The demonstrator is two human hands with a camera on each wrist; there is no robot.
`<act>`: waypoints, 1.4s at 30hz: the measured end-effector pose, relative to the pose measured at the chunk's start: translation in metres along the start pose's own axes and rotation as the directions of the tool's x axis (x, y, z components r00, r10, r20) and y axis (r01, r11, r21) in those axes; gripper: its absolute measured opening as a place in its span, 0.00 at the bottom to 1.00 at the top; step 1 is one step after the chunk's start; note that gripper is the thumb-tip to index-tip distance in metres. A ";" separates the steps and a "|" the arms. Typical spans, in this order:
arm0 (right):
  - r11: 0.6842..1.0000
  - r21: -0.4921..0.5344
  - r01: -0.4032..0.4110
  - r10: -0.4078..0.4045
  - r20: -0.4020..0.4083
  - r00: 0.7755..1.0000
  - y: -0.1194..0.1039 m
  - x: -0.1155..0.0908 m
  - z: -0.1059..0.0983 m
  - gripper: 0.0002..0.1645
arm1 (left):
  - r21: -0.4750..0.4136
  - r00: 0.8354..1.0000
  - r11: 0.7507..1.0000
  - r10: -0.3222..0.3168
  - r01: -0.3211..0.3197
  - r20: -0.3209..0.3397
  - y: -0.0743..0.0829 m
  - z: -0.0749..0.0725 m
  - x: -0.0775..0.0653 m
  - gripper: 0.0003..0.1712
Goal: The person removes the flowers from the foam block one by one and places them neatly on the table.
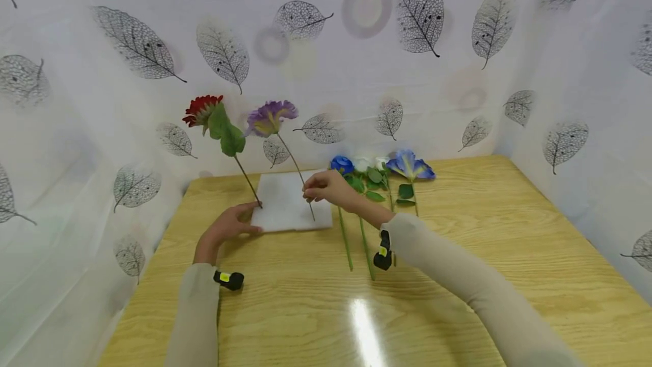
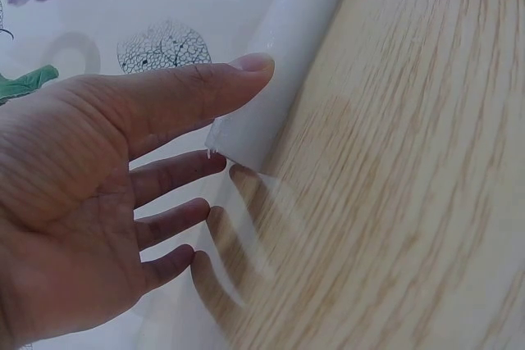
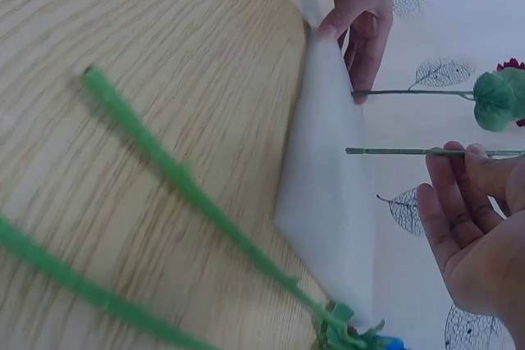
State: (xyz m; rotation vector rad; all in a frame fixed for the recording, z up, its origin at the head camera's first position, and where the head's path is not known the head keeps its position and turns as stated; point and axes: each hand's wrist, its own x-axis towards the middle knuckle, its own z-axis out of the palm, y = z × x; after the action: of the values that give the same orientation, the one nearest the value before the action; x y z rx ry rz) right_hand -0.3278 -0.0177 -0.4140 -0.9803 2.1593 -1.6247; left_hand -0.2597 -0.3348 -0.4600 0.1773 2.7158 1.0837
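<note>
A white foam block (image 1: 285,200) lies flat near the back of the table. My left hand (image 1: 231,225) steadies its left side, thumb (image 2: 250,67) at the near edge and fingers extended. The artificial red flower (image 1: 202,111) leans up and left, its stem end at the foam's left side beside my left fingertips. Between thumb and fingertips, my right hand (image 1: 328,188) pinches the stem of an artificial purple flower (image 1: 272,118). The lower stem end (image 3: 357,151) is over the foam; whether it touches the top cannot be told.
Right of the foam lie artificial flowers: a blue rose (image 1: 342,164), white roses (image 1: 363,164) and a blue-violet flower (image 1: 410,166), their green stems (image 1: 367,248) pointing toward the front. A leaf-print curtain (image 1: 326,72) encloses the wooden table (image 1: 285,310) at back and sides.
</note>
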 end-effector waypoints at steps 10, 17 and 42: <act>0.996 0.065 -0.065 0.068 -0.037 0.997 0.008 -0.029 -0.032 0.15 | -0.011 1.000 1.000 -0.001 0.001 0.002 -0.001 -0.002 -0.001 0.50; 0.993 0.057 -0.100 0.104 -0.072 0.992 0.007 -0.049 -0.056 0.14 | -0.004 1.000 1.000 -0.003 0.003 0.002 0.002 -0.002 -0.002 0.50; 0.981 -0.023 -0.190 0.186 -0.121 0.975 0.024 -0.110 -0.123 0.18 | -0.011 1.000 1.000 -0.009 0.009 0.013 0.001 0.000 -0.003 0.51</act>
State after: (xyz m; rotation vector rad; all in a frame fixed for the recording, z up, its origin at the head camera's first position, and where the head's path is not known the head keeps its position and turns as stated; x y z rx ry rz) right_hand -0.3266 0.1486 -0.4150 -0.6793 2.2866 -1.5962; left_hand -0.2570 -0.3347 -0.4593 0.1694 2.6965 1.0910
